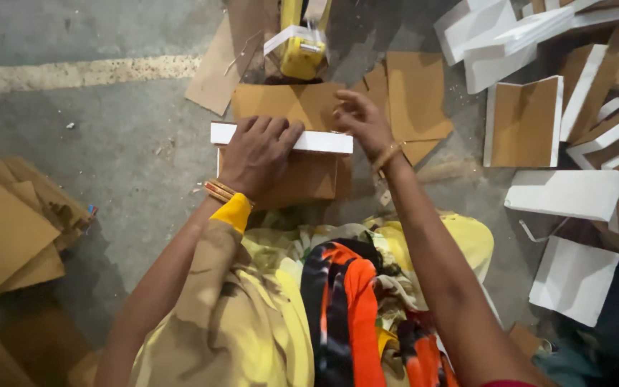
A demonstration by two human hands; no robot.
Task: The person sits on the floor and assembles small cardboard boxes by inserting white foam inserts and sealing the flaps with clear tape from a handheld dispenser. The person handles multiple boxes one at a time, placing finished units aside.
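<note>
A white foam strip (320, 141) lies across a brown cardboard piece (302, 175) in front of me on the concrete floor. My left hand (256, 154) presses flat on the strip and the cardboard, fingers spread over the strip's left part. My right hand (363, 123) rests at the strip's right end, fingers curled against the cardboard's upper edge. Both wrists carry bangles. A yellow tape dispenser (301, 44) stands just beyond the cardboard.
White foam corner pieces backed with cardboard (524, 122) are heaped at the right. Loose cardboard sheets (413, 97) lie behind the work. A stack of cardboard (5, 229) sits at the left. My lap holds yellow and orange cloth (338, 308).
</note>
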